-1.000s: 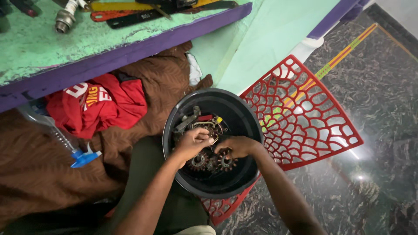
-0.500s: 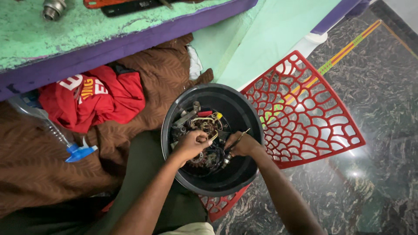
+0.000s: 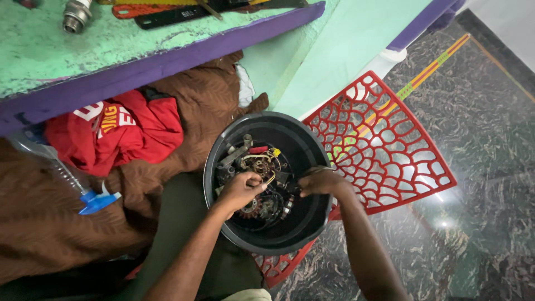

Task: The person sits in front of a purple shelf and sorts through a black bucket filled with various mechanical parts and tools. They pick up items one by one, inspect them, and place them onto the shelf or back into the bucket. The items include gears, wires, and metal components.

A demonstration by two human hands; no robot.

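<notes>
Both hands dig in parts-filled black bucket.

One head-worn camera looks steeply down, close above the black bucket and the floor.

- I see both of my hands down inside a black bucket that rests on a red lattice plastic chair.
- My left hand is curled over a heap of metal parts, gears and wires among them; what it grips I cannot tell.
- My right hand sits at the heap's right edge, fingers bent downward.
- Left of the bucket lie a brown cloth and a red shirt.
- A green workbench with a purple edge runs along the top.
</notes>
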